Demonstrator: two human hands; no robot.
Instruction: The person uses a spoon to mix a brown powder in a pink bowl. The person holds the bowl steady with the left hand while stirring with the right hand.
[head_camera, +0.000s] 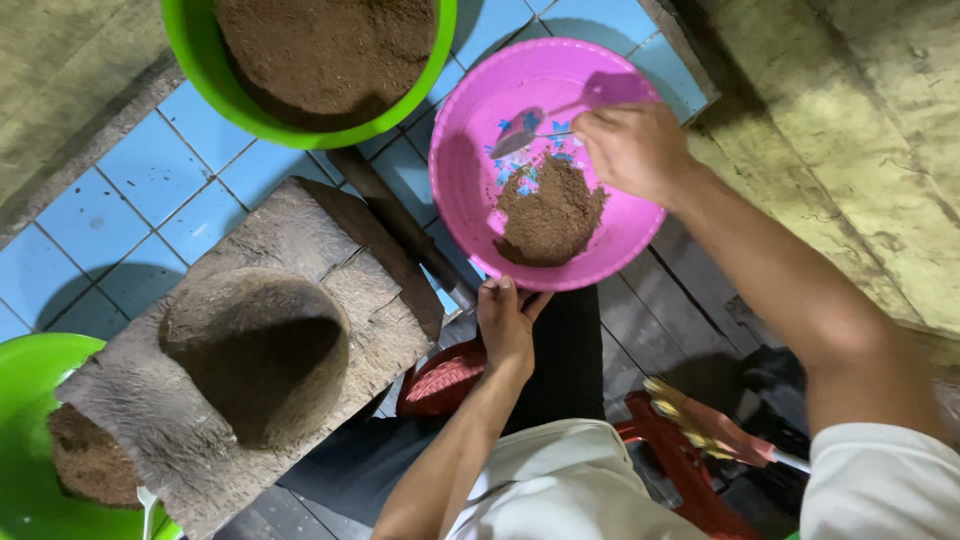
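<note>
In the upper middle of the frame a round pink plastic bowl (470, 190) tilts over the blue floor tiles (130, 170), with a heap of brown powder (548, 212) gathered in its lower part. The person's left hand (506, 322) grips the bowl's near rim from below, fingers curled up against the edge. The right hand (636, 148), coming in from the right of the frame, pinches the handle of a metal spoon (520, 140) whose bowl hangs above the pink surface, just clear of the powder.

Left of centre lies a rough grey stone block with a deep hollow (255, 350). A dark wooden stick (400, 225) runs along the tiles between this block and the pink bowl. At the top edge sits a green plastic basin (190, 50) filled with more brown powder, and another green basin (25, 400) with a brown lump shows in the lower left corner, partly hidden by the stone.
</note>
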